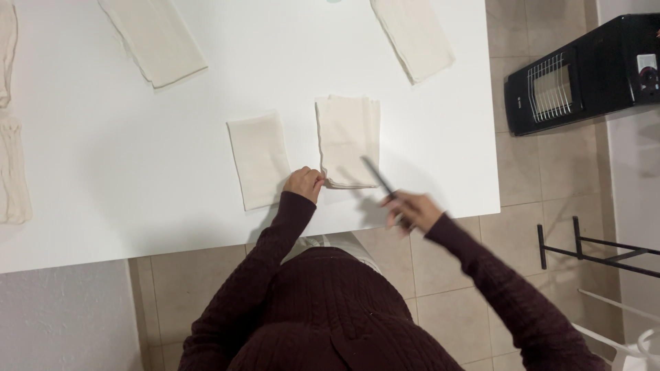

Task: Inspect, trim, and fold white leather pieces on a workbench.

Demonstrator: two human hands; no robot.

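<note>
My left hand (304, 183) pinches the near left corner of a folded stack of cream cloth (348, 139) lying on the white table (137, 165). My right hand (411, 209) hovers over the table's near edge, gripping a pair of scissors (379, 178) whose blurred blades point up and left toward the stack. A single cream cloth rectangle (258, 159) lies just left of my left hand.
Two longer cream strips lie at the far side, one on the left (152, 38) and one on the right (412, 36). More cloth (12, 165) rests at the left edge. A black heater (584, 72) and a black metal rack (598, 251) stand on the tiled floor at right.
</note>
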